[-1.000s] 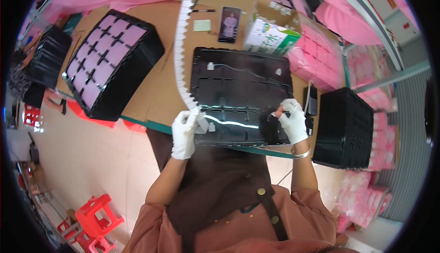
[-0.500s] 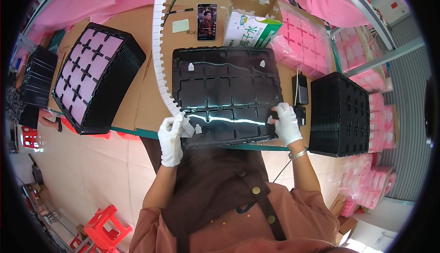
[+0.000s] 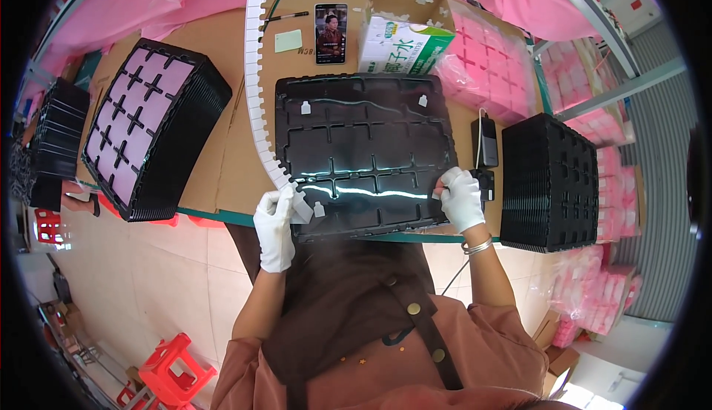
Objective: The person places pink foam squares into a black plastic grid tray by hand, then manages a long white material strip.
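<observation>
A black plastic tray (image 3: 352, 143) with cross-shaped ridges lies in front of me at the table's near edge. Small white stickers sit on its two far corners (image 3: 305, 107) (image 3: 423, 101) and another sticker (image 3: 319, 209) near its left front corner. My left hand (image 3: 275, 224), in a white glove, is closed on the end of a long white strip of stickers (image 3: 257, 106) that runs away to the far edge. At the tray's right front corner, my gloved right hand (image 3: 463, 202) presses bare fingertips down over a sticker, which is mostly hidden under them.
Stacks of black trays stand left (image 3: 159, 128) and right (image 3: 549, 187). Beyond the tray are a phone (image 3: 331, 35), a cut-open carton (image 3: 404, 39) and pink wrapped trays (image 3: 486, 61). A power bank (image 3: 486, 143) lies right. Another person's hand (image 3: 78, 198) shows far left.
My right fingertips have closed down over the sticker at the right front corner, which showed beside them before. My left hand stays on the strip's end. The view has shifted slightly.
</observation>
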Tool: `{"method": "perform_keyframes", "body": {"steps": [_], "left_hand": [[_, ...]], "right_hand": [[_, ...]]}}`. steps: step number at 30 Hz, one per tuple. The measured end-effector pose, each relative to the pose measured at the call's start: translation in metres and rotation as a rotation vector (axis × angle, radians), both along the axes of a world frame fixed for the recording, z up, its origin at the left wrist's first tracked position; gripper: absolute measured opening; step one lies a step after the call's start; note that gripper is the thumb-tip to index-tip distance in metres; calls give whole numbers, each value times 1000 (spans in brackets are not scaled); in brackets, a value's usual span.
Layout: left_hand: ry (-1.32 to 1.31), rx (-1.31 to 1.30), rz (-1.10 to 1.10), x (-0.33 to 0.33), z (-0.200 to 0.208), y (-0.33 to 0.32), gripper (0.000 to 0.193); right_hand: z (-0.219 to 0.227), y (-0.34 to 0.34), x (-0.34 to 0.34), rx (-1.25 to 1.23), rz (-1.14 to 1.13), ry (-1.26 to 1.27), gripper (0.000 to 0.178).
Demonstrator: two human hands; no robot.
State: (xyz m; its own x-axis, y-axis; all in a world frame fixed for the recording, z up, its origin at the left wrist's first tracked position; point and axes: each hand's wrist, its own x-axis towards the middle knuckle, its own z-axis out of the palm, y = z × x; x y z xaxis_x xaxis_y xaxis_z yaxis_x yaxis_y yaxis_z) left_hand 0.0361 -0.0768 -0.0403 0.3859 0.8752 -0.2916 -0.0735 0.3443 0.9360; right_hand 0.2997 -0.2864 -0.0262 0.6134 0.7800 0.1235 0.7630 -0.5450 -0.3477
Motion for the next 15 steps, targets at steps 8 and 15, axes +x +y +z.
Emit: {"method": "perform_keyframes", "body": {"steps": [8,15], "left_hand": [[0,38,29,5,6,-3,19],[16,38,12,-1,-2,-1,15]], "right_hand": [[-5,-5,7,50,98,-57,16],[8,-9,9,121,175,118,21]]}}
